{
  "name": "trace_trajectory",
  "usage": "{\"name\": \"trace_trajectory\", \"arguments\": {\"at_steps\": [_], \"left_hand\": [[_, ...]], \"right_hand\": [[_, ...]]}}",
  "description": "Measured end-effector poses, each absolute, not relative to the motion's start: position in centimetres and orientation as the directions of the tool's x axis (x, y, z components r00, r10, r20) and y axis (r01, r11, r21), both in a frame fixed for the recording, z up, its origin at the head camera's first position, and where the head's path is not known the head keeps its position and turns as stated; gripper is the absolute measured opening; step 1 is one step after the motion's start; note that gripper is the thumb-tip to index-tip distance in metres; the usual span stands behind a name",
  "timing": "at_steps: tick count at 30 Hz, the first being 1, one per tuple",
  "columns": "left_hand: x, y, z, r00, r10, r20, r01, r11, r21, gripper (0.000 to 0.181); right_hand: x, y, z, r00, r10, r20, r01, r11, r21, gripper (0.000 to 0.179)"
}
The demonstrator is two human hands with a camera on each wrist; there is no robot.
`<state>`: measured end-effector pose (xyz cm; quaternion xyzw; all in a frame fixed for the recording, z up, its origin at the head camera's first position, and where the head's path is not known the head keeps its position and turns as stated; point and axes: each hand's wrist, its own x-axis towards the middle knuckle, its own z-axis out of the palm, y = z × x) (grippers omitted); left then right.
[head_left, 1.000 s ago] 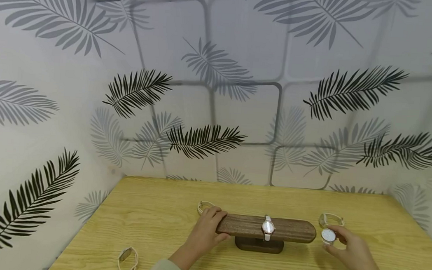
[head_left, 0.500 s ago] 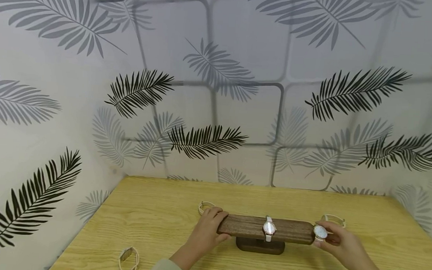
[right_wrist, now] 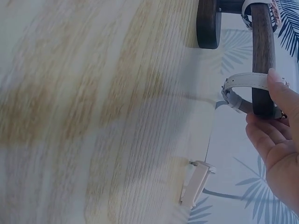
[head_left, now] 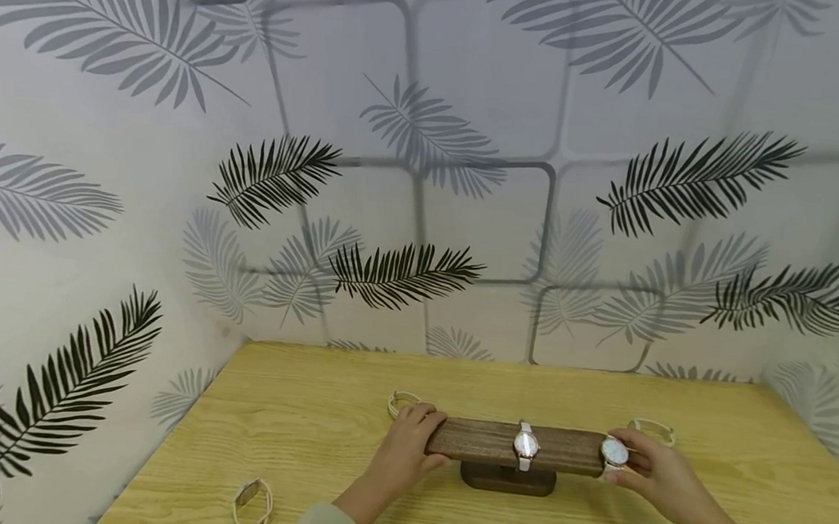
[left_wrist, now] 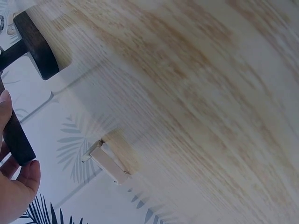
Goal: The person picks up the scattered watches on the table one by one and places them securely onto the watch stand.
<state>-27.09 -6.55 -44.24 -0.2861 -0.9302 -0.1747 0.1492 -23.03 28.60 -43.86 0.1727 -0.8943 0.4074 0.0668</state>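
White-strapped wristwatch (head_left: 614, 451) around wooden display bar (head_left: 477, 439), right end;
the right hand (head_left: 662, 476) pinches it; the left hand (head_left: 399, 453) grips the bar; we fear a loosened pinch drops it.

Watches (head_left: 526, 445): five in head view. Wooden display stand (head_left: 484, 440): one. Wood-grain table (head_left: 314, 448): one.

Head view forward, wrist views close; stand (head_left: 481, 440) shared.

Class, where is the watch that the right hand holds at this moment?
In the head view, the held watch is looped around the right end of the wooden bar, to the right of the middle watch.
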Motion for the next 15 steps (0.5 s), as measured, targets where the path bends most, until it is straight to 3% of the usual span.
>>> {"name": "trace_trajectory", "arguments": {"at_steps": [15], "left_hand": [[-27.26,-6.48,-44.59,-0.784,0.483,0.390,0.589,0.778,0.219,0.055]], "right_hand": [[-23.50,28.35,-43.73,-0.885,-0.279,0.372,-0.456,0.677,-0.577,0.056]]}}
